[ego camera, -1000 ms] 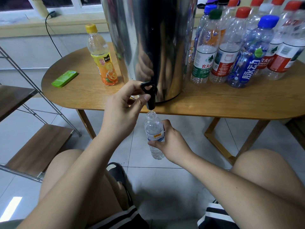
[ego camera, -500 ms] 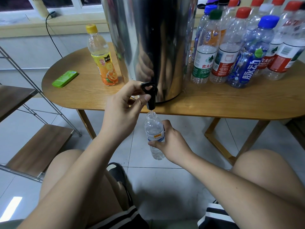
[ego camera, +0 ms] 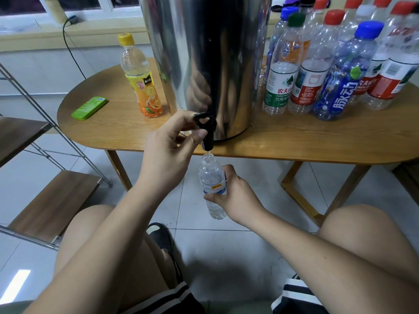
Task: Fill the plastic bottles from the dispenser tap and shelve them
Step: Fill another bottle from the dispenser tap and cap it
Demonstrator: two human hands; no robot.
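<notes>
A tall steel dispenser (ego camera: 204,55) stands on the wooden table (ego camera: 294,141), its black tap (ego camera: 205,130) hanging over the front edge. My left hand (ego camera: 167,155) pinches the tap lever between thumb and fingers. Below the spout my right hand (ego camera: 233,196) grips a small clear bottle (ego camera: 213,177) with a blue and yellow label, upright and uncapped. A thin stream of water runs from the spout into its mouth.
Several capped plastic bottles (ego camera: 340,64) crowd the table's right side. An orange-label bottle with a yellow cap (ego camera: 140,78) and a flat green case (ego camera: 89,108) lie at the left. A metal-framed rack with wooden shelves (ego camera: 49,200) stands at the far left. My bare knees fill the foreground.
</notes>
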